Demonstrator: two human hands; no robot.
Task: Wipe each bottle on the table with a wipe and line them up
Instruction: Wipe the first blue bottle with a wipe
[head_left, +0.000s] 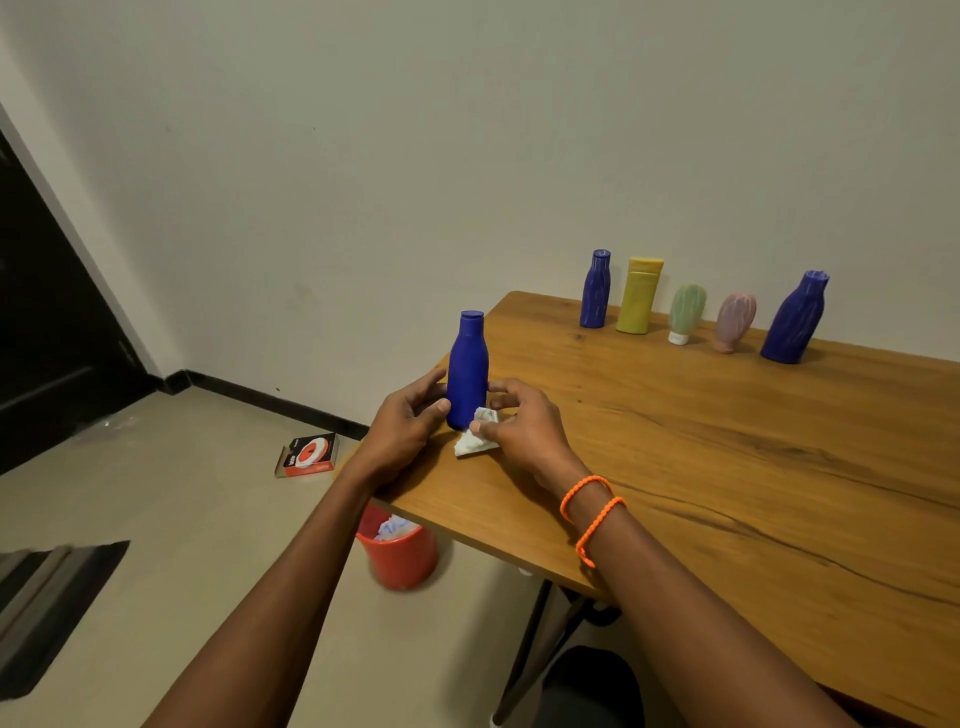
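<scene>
Standing upright at the middle of the frame, near the left corner of the wooden table (727, 467), a blue bottle (467, 371) sits between both hands. The left hand (402, 431) curls round its lower body from the left of the picture, thumb and fingertips against the plastic. The right hand (524, 426) comes in from the right; its thumb and fingers pinch a crumpled white wipe (475, 441) that lies at the bottle's base and touches the tabletop. Two orange bands (592, 512) circle the right wrist.

At the upper right of the frame, along the table's far edge by the wall, five more bottles stand in a row, apart from one another: a slim blue bottle (595, 289), a yellow bottle (639, 295), a pale green tube (685, 313) resting on its white cap, a pink tube (734, 322) cap down, and a larger blue bottle (795, 318) at the right end.

Below the table's near left edge, at lower centre, a red bin (402, 556) holds crumpled white paper. On the floor to the left of centre lies a small box (307, 455) with a red and white picture.
</scene>
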